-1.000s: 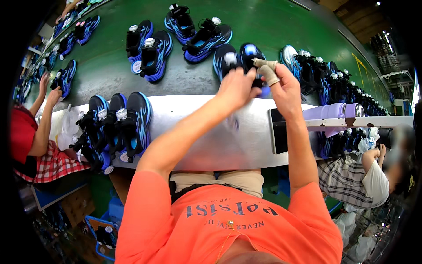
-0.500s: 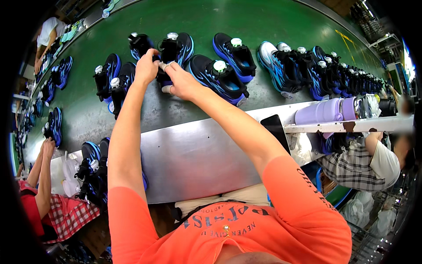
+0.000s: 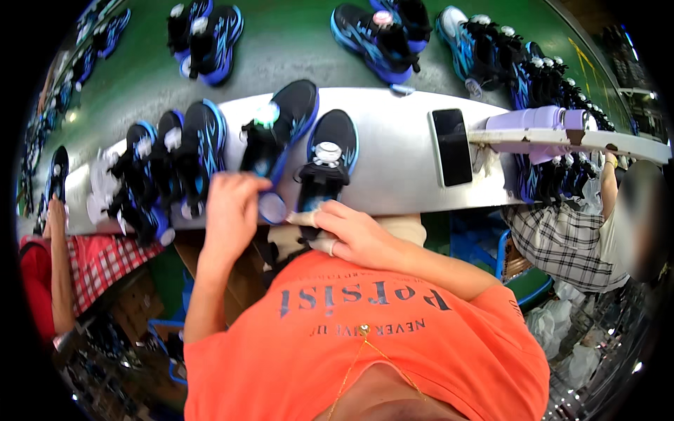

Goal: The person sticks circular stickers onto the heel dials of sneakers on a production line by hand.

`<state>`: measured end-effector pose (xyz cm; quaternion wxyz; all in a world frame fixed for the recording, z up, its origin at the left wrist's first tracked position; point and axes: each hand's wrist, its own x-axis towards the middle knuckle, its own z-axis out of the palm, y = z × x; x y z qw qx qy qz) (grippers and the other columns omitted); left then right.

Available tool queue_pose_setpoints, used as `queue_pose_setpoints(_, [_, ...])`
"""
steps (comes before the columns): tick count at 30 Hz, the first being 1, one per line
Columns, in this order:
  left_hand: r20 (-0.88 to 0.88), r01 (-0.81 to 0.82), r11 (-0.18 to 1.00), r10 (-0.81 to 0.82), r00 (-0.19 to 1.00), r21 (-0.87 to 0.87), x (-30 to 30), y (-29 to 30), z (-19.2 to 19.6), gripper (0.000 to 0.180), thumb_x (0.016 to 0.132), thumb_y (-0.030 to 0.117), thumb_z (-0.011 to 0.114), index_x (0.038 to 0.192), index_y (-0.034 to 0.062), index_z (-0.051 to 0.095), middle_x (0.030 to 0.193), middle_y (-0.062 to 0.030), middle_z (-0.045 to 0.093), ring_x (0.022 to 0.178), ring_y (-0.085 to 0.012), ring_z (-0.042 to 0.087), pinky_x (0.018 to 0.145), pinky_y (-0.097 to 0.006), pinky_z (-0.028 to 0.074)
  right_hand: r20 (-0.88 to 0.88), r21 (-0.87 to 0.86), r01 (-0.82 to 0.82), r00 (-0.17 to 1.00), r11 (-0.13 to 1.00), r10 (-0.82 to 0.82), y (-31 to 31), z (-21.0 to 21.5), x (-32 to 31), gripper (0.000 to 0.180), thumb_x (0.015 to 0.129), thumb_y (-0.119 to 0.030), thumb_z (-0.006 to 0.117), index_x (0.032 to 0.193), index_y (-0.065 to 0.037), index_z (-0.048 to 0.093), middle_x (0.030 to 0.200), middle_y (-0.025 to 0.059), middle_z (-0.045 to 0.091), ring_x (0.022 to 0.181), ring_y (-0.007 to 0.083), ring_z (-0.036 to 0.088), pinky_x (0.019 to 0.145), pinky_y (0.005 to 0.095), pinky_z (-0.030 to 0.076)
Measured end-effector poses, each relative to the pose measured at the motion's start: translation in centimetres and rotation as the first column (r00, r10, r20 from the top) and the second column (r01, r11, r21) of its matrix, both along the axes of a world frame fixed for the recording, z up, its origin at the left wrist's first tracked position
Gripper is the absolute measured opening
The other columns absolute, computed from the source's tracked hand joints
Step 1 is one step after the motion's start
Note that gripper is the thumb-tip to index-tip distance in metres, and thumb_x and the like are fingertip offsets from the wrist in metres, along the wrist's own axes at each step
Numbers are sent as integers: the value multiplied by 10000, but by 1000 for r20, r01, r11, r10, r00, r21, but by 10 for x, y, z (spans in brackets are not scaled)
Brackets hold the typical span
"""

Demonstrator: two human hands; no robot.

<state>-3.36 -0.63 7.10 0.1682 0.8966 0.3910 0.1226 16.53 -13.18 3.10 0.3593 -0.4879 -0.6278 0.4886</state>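
Shoes, black with blue soles: two of them lie side by side at the near edge of a grey metal shelf (image 3: 393,151), toes pointing away from the person. The left shoe (image 3: 277,133) has a round pale plug in its opening; the left hand (image 3: 230,214) rests on its heel end with fingers curled, touching a small round disc (image 3: 272,208) just beside it, though whether it grips the disc cannot be told at this angle. The right shoe (image 3: 326,161) is held at its heel by the right hand (image 3: 351,235), whose bandaged fingertips close around the black upper. Further left on the same shelf stands a tight cluster of similar shoes (image 3: 168,168). A dark phone (image 3: 451,146) lies flat on the shelf, well apart to the right, near a lilac box (image 3: 533,119). Beyond the shelf runs a green conveyor belt (image 3: 295,49) carrying more blue and black shoes (image 3: 379,31). Other workers sit at either side: one in red plaid (image 3: 98,259) to the left, one in grey check (image 3: 562,242) to the right.
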Motion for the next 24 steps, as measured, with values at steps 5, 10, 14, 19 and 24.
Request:
queue_pose_setpoints(5, [268, -95, 985, 131, 954, -142, 8, -27, 0, 268, 789, -28, 539, 1036, 11, 635, 1033, -147, 612, 954, -317, 569, 845, -369, 451, -199, 220, -98, 970, 970, 143, 28, 24, 50, 436, 758, -41, 624, 1186, -121, 631, 949, 77, 576, 865, 269, 575, 780, 345, 480])
queue_pose_setpoints(10, [324, -155, 944, 249, 912, -290, 33, -41, -58, 206, 844, 70, 556, 1033, 5, 606, 941, -159, 606, 857, -355, 544, 758, -410, 442, 142, 192, -126, 985, 973, 100, 74, 11, 74, 591, 744, -121, 695, 1317, -146, 550, 1071, 67, 584, 1011, 233, 532, 877, 314, 437])
queue_pose_setpoints(14, [266, -115, 955, 190, 945, -273, 51, -28, -57, 161, 847, 68, 549, 966, -6, 627, 904, -176, 616, 834, -353, 572, 743, -392, 456, 338, 279, -270, 926, 922, 169, 101, 1, 67, 619, 675, -156, 748, 1266, -165, 561, 1049, 98, 540, 970, 284, 507, 851, 344, 428])
queue_pose_setpoints(19, [364, -233, 847, 433, 825, -478, 48, -17, -72, 158, 843, 59, 577, 971, -18, 628, 899, -164, 648, 784, -267, 643, 718, -316, 494, 567, 403, -310, 823, 861, 31, 69, 3, 51, 374, 670, -100, 739, 1015, -128, 597, 908, 101, 514, 913, 330, 533, 716, 408, 473])
queue_pose_setpoints(24, [248, -215, 655, 539, 805, -725, 40, -24, -37, 263, 855, 235, 674, 859, -25, 626, 695, -33, 583, 636, -91, 528, 624, -249, 447, 566, 236, -229, 822, 944, 58, 73, 7, 53, 398, 665, -112, 753, 1027, -125, 589, 859, 124, 539, 843, 322, 578, 679, 419, 478])
